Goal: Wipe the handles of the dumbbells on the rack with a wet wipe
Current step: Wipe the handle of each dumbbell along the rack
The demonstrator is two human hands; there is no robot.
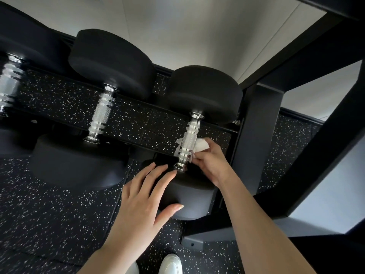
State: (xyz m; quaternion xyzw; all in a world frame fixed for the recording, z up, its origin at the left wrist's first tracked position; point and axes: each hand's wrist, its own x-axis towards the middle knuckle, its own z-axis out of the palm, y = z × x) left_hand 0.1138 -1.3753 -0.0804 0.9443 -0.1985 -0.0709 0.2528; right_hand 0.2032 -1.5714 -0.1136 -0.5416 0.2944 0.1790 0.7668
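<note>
Two hands: left hand point(146, 196) flat on dumbbell point(189, 192); right hand point(211, 163) pinching wipe point(199, 146).

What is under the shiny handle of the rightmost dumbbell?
A white wipe passes under the handle, sticking out on both sides, pinched by the right hand. Its middle is hidden by the handle. Speckled floor lies below.

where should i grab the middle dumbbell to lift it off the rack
By the knurled centre of its handle, coming from above. The middle dumbbell lies across the rack with the handle bare between two wide black heads, too broad to close a hand round.
</note>
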